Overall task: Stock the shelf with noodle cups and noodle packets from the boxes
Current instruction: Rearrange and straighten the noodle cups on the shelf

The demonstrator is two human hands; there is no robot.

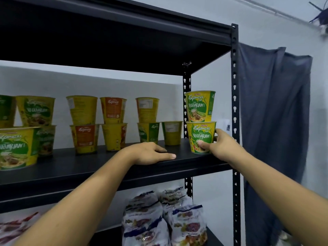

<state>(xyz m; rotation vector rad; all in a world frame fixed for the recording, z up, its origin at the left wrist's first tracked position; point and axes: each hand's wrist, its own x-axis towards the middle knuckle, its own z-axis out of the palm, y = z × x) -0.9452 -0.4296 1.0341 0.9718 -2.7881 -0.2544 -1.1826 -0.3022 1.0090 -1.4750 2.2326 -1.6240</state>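
Right grip (220,144) around cup (202,133), black shelf (99,166)

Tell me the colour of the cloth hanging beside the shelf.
The cloth is dark blue-grey; head view.

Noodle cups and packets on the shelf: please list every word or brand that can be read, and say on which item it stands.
"Express", "VEGETARIAN": upper right cup; the small red logo above is too small to be sure of.
"Express", "VEGETARIAN": lower right cup.
"Express", "VEGETARIAN": large left cup, partly cut by the picture's edge.
"Express": orange cup, faint.
Noodle packets: print blurred, unreadable.
Other cups: too blurred to read.
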